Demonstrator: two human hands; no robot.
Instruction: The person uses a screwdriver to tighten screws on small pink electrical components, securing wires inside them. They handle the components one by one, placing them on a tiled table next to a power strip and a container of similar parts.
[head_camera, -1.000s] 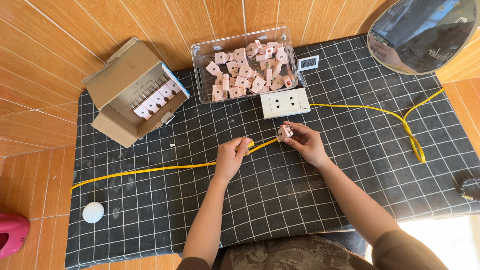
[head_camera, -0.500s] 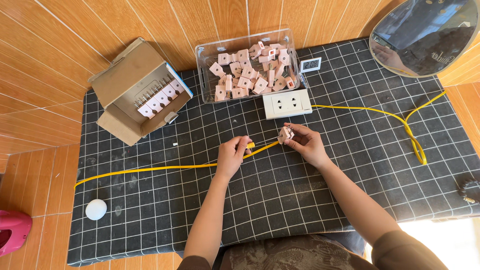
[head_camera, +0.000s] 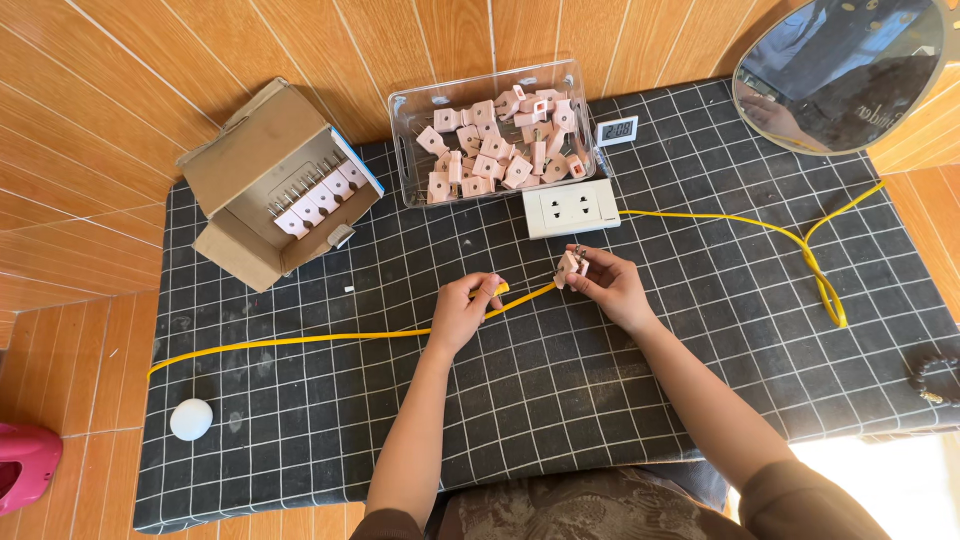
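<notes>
flanking the hands (head_camera: 540, 300): cardboard box (head_camera: 262, 180), plug bin (head_camera: 497, 130), socket (head_camera: 571, 207).

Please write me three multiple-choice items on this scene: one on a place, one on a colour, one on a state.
1. Where does the white socket block lie?
A. just in front of the clear tub
B. inside the cardboard box
C. on the wooden floor

2. What colour is the cable that the left hand pinches?
A. black
B. yellow
C. green

3. How is the cardboard box set?
A. taped shut
B. crushed flat
C. open, with pink plugs in a row inside

Answers:
1 A: it sits on the gridded mat against the near wall of the clear tub.
2 B: a yellow line runs across the mat to the pink plug in the right hand.
3 C: its flaps are spread, showing the plugs.
</notes>
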